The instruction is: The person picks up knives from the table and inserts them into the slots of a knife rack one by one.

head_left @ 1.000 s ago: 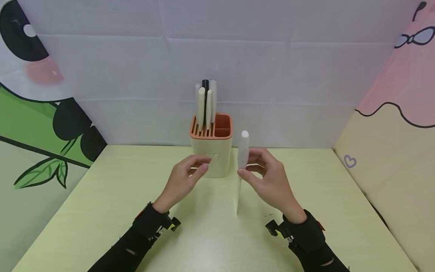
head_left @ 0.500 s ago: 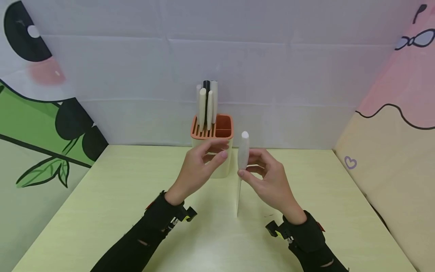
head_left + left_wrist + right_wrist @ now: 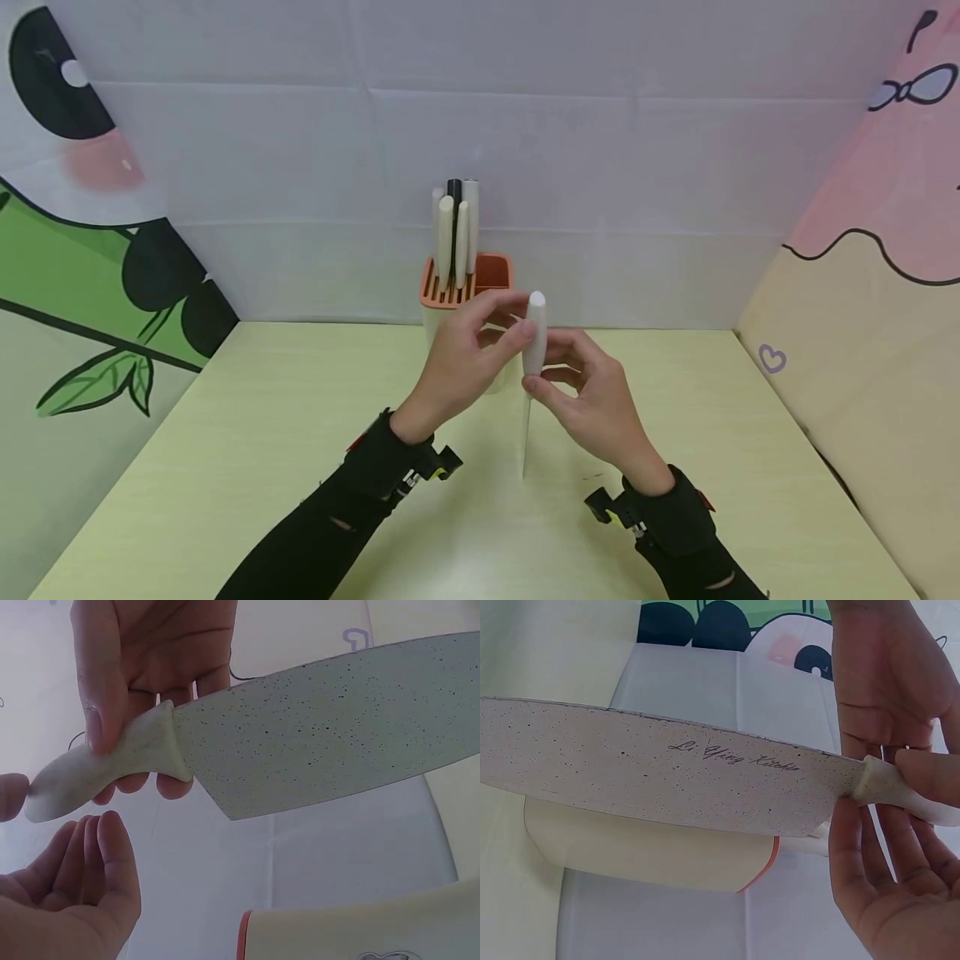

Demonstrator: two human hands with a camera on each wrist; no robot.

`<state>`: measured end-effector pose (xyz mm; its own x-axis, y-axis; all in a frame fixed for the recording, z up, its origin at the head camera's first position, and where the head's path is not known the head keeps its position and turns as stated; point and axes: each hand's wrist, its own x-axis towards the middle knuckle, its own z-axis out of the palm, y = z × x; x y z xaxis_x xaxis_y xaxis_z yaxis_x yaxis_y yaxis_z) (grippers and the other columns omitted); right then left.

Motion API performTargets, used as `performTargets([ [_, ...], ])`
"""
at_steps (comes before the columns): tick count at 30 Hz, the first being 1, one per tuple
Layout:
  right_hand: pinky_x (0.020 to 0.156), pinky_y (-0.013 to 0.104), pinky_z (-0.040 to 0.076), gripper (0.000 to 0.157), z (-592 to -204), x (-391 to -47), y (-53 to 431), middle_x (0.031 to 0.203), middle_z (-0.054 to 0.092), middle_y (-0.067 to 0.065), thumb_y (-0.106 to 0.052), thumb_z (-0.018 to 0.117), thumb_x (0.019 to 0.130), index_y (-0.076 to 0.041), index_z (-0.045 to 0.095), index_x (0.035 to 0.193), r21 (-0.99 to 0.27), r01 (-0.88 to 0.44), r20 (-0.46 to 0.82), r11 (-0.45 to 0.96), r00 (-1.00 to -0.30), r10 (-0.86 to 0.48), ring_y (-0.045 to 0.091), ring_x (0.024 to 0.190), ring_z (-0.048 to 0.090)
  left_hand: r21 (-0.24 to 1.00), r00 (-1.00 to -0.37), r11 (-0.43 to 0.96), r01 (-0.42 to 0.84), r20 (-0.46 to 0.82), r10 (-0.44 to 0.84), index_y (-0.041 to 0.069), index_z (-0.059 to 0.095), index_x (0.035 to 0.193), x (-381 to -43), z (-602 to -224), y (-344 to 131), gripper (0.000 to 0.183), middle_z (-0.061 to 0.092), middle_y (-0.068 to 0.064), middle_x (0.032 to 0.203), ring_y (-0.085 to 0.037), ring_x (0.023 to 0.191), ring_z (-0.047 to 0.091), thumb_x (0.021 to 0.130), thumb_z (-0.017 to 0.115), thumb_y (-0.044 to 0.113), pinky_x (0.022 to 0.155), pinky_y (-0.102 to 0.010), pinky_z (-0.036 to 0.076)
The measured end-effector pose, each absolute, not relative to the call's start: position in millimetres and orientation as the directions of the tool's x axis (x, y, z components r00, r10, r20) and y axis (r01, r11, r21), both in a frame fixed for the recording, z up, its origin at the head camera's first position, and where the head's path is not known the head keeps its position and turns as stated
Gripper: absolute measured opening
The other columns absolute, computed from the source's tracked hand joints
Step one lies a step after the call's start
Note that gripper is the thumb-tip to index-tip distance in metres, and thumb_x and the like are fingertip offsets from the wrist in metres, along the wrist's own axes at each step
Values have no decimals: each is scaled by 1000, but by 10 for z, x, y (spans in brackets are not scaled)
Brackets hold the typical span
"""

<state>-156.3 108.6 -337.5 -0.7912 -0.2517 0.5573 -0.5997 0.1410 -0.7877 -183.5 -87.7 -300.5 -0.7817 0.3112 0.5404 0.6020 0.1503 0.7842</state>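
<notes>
A kitchen knife with a white handle is held upright, blade down, in the head view. Its speckled blade fills much of the left wrist view, and lettering marks the other side in the right wrist view. My right hand grips the handle near the blade between thumb and fingers. My left hand is at the handle's upper part from the left, its thumb appearing to touch the butt end; its fingers are loosely bent. Behind the hands stands a cream knife block with an orange slotted top, partly hidden.
Several white handles and one black handle stick up from the block's slots. Orange compartments lie at its right side. The pale table meets a grey-white backdrop just behind the block.
My left hand has moved right and slightly up, from in front of the knife block to the knife handle. My right hand and the knife have stayed nearly still.
</notes>
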Motion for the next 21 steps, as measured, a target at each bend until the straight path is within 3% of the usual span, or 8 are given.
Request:
performTargets([
  [6,89,32,63,48,-3378,-1562,1083,121,70,7,9,82,88,-4,64,131,-783,-606,565,140,-788,-244,21,102,73,779,-780,156,608,548,303,6,68,134,-1803,-2953,-814,33,71,-5,115,-17,104,67,103,71,17,87,-37,63],
  [21,90,31,63,47,-3373,-1557,1067,121,69,7,10,81,88,-3,64,130,-782,-608,570,136,-787,-235,21,101,72,754,-770,191,628,567,292,4,70,129,-1787,-2940,-780,30,69,-5,112,-16,101,68,101,75,13,87,-35,63],
])
